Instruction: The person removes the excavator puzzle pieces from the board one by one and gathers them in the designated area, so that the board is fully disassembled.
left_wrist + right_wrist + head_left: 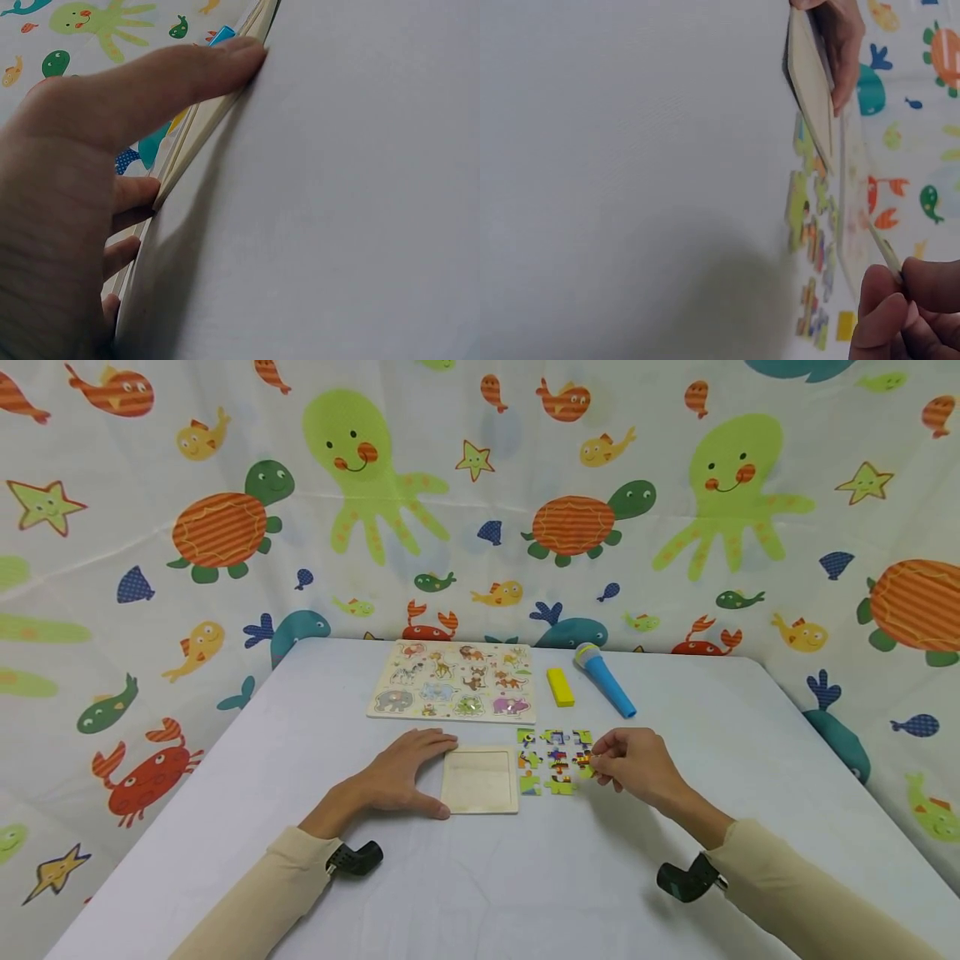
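At the middle of the table lies a shallow square wooden puzzle tray (pixel 480 781) with a raised rim. My left hand (pixel 408 774) holds its left side, thumb at the near corner and fingers at the far corner; in the left wrist view the thumb (pixel 217 67) presses on the tray's edge. To the tray's right, several colourful jigsaw pieces (pixel 558 762) lie in loose rows. Over the right column, my right hand (pixel 633 764) pinches one jigsaw piece (pixel 886 251) between thumb and fingers. The right wrist view shows this piece edge-on, raised off the table, its picture mostly hidden.
Behind the tray lies a wooden animal puzzle board (pixel 453 685). A yellow block (pixel 560 687) and a blue toy microphone (pixel 606 681) lie to its right. A white cloth covers the table (pixel 480 893), and a curtain with sea animals (pixel 465 510) hangs behind it.
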A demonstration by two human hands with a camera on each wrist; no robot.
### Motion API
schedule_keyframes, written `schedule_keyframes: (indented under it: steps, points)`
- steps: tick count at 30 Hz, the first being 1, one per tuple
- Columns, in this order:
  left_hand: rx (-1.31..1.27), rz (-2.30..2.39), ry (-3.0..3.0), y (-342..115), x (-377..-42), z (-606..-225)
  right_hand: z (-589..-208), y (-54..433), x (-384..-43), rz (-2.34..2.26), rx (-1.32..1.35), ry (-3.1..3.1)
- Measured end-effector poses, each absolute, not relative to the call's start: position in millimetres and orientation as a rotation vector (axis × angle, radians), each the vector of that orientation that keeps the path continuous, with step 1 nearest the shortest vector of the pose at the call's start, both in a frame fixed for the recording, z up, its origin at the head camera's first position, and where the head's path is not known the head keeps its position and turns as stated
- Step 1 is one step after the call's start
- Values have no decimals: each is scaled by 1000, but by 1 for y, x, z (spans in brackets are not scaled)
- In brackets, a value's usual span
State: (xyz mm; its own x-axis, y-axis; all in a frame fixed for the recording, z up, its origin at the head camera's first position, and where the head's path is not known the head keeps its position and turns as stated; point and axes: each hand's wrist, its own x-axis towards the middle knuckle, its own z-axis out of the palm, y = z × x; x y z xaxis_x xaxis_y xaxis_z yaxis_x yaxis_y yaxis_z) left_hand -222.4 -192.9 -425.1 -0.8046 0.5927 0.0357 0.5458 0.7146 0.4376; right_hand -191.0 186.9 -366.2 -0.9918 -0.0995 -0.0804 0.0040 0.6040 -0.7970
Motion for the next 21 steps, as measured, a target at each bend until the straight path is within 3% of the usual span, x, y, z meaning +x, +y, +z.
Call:
schedule_keyframes:
  steps: [21]
  points:
    - [949, 701, 2817, -194, -223, -427, -402, 197, -194, -1238, -28, 2741]
